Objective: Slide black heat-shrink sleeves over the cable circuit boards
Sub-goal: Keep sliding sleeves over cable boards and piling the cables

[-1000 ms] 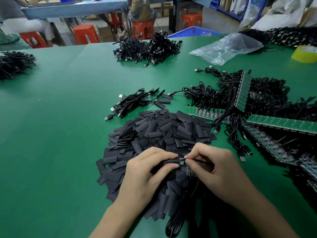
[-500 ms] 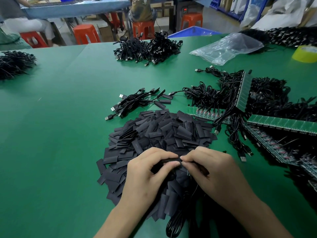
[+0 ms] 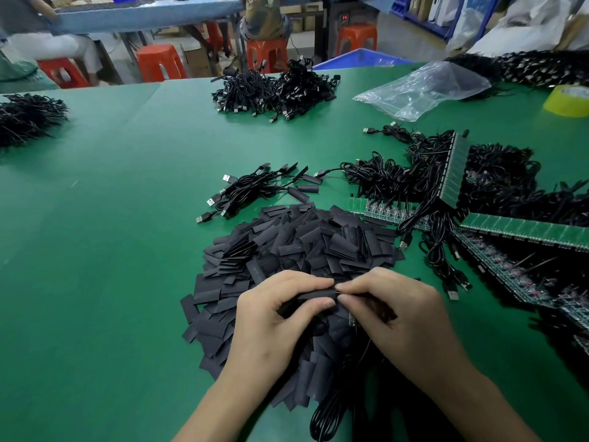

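Near the table's (image 3: 95,282) front edge, the left hand (image 3: 280,317) pinches one black sleeve (image 3: 315,296) between thumb and forefinger, likely to steady its mouth. The right hand (image 3: 398,314) pinches the cable (image 3: 322,419) end there, board hidden. The sleeve pile (image 3: 302,244) lies beneath, sleeved cables (image 3: 255,186) beyond, with open green room to the left.

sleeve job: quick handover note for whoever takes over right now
Hands: left hand grips one sleeve; right hand pinches its right end.
Board: none shows between the fingers, so it is probably inside the sleeve, though I cannot confirm it.
Things: the loose pile lies under and beyond the hands.
Done: a small bunch of sleeved cables lies behind the pile.
Left: seat this sleeve, then work through the many cables on the board strips at right.
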